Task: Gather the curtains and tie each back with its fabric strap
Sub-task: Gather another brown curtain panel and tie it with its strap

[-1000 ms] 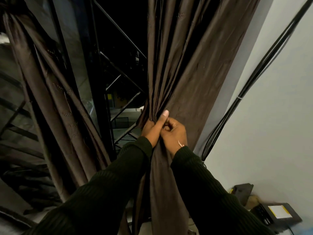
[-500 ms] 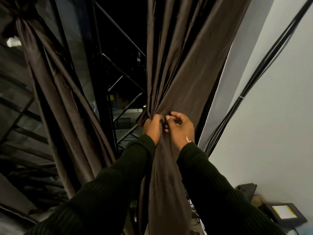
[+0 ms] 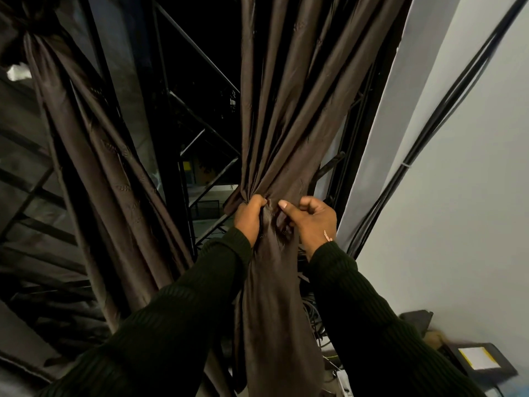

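Left hand (image 3: 248, 217) and right hand (image 3: 310, 220) both clench fingers on gathered waist of satiny brown pleated curtain (image 3: 289, 110); second curtain (image 3: 94, 167) hangs left of it

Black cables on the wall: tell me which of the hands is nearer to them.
Right. The right hand grips the curtain on the side facing the cables; the left hand grips its far side.
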